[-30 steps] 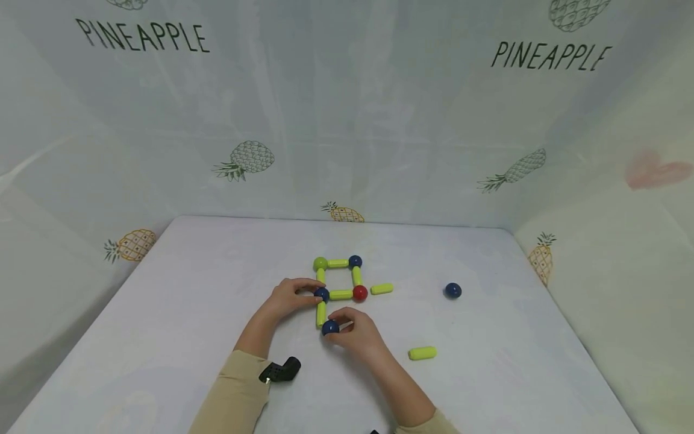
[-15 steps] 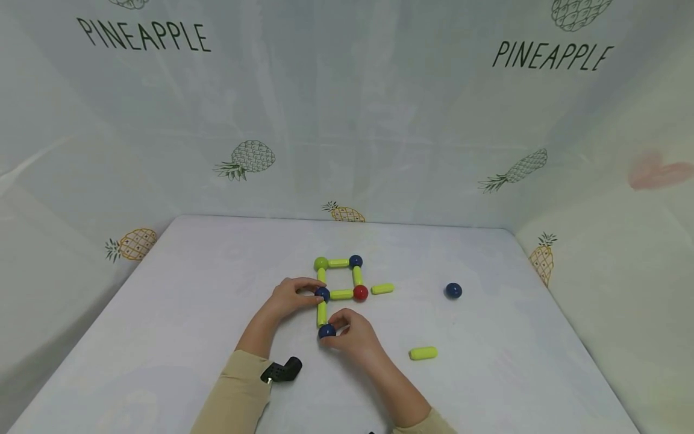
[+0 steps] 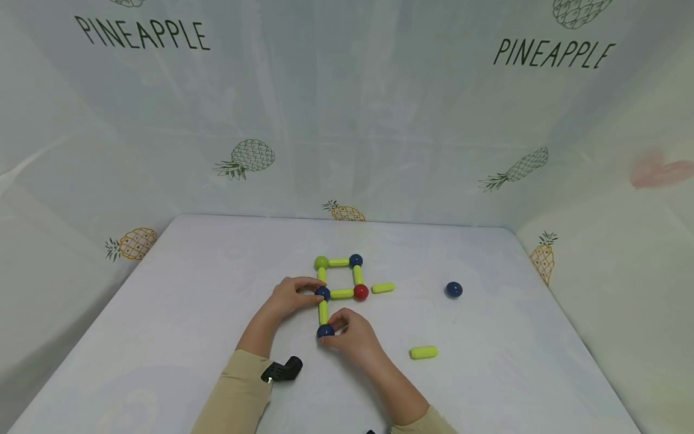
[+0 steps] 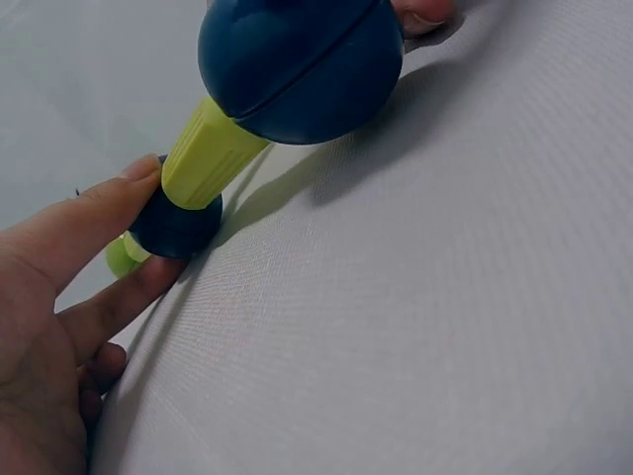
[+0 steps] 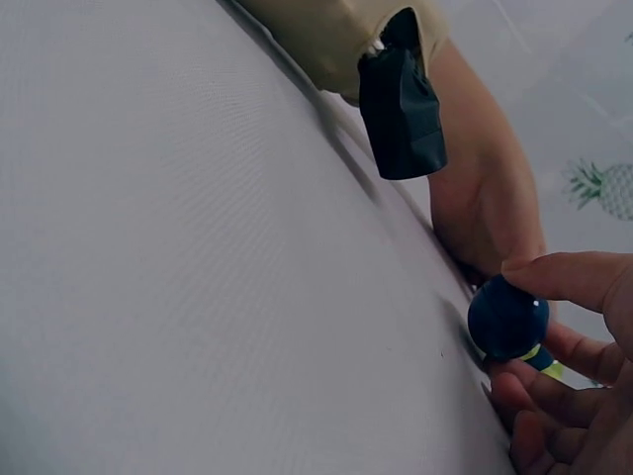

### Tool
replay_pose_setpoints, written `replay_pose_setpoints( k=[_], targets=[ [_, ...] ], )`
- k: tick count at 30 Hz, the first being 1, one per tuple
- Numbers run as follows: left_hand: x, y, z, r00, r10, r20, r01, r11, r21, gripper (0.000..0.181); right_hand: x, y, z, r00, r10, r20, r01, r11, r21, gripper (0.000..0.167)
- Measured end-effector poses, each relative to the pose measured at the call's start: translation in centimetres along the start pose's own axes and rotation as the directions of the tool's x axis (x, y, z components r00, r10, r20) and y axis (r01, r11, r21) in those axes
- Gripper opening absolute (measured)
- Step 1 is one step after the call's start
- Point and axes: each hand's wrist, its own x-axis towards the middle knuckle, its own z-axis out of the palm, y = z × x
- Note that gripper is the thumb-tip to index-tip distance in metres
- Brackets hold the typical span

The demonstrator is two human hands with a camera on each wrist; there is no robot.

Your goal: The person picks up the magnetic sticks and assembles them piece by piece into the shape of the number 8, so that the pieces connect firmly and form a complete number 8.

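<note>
Left hand (image 3: 288, 297): pinching blue corner ball (image 3: 324, 293) of rod-and-ball square (image 3: 341, 294) on desk (image 3: 488, 386) | Right hand (image 3: 355, 335): pinching lower blue ball (image 3: 325, 330), touching near end of lime rod (image 3: 323, 313) | Risk: sideways push by right hand could pivot rod, skewing square.

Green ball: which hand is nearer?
Left. The left hand pinches the corner blue ball, one yellow-green rod from the green ball; the right hand pinches the end blue ball, another rod farther toward the person.

The nearest blue ball (image 3: 325, 330) has shifted left; it now aligns with the lower rod (image 3: 323, 312).
</note>
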Motion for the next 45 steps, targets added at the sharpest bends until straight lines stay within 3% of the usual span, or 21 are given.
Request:
replay_pose_setpoints(
  k=[13,29,38,45],
  targets=[
    [0.2,-0.3,-0.1,0.999,0.042,0.000,-0.042,0.999,-0.009,0.028,-0.2,0.0,0.0,1.000,-0.024,-0.006,0.024,1.000,-0.018,0.031],
    [0.0,-0.3,-0.2,0.999,0.035,0.003,-0.035,0.999,-0.007,0.027,-2.0,0.8,-2.9,0.996,0.020,0.082,-0.016,0.998,-0.056,0.031],
    [0.1,-0.5,0.1,1.000,0.018,-0.001,-0.018,1.000,0.009,0.027,-3.6,1.8,-5.2,0.998,0.068,0.013,-0.067,0.997,-0.042,0.033],
    [0.2,-0.5,0.1,1.000,0.014,-0.004,-0.014,1.000,0.024,0.028,-4.5,2.4,-6.5,0.997,0.054,-0.047,-0.056,0.998,-0.025,0.034]
  ],
)
